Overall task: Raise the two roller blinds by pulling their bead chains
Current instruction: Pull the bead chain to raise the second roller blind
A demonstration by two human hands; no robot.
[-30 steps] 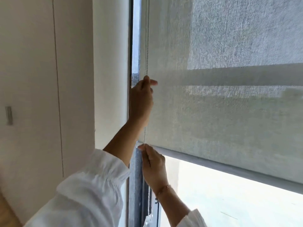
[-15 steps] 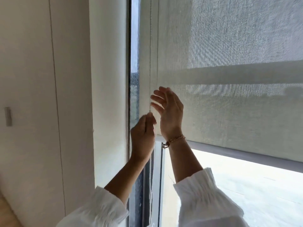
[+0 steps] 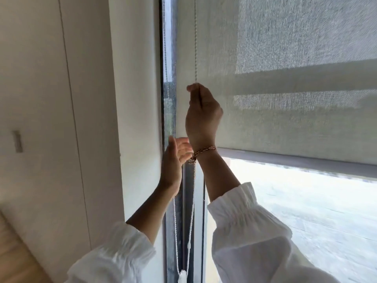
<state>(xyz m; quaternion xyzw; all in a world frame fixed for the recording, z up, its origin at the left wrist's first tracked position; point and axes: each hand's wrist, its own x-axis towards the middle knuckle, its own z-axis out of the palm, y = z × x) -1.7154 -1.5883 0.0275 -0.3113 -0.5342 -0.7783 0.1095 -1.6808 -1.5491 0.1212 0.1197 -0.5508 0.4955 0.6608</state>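
At nine o'clock a pale wall carries a small grey fitting, with a strip of wood floor at seven. Right of the wall a white reveal runs top to bottom, and beside it stands the dark window frame.

The left hand, just below centre, rises from a white sleeve at six o'clock. Its fingers are spread and loose, palm turned toward the right wrist, and it grips nothing that can be seen. One strand of the bead chain drops along the frame from twelve o'clock, passes behind this hand and comes out below it at six.

The right hand, at centre, is above the left and slightly to its right. Its thumb and fingertips are pressed together, pinching the chain's other strand, which runs straight up from the pinch toward twelve o'clock in front of the blind. A braided bracelet circles the right wrist, just beside the left fingers. Below the hands both strands hang down to a white connector and a white weight at six o'clock.

The grey mesh blind fills the upper right from one to three o'clock. Its bottom bar slants across at about four, starting just beside the right wrist. Under the bar, bare glass shows bright and hazy at five o'clock.
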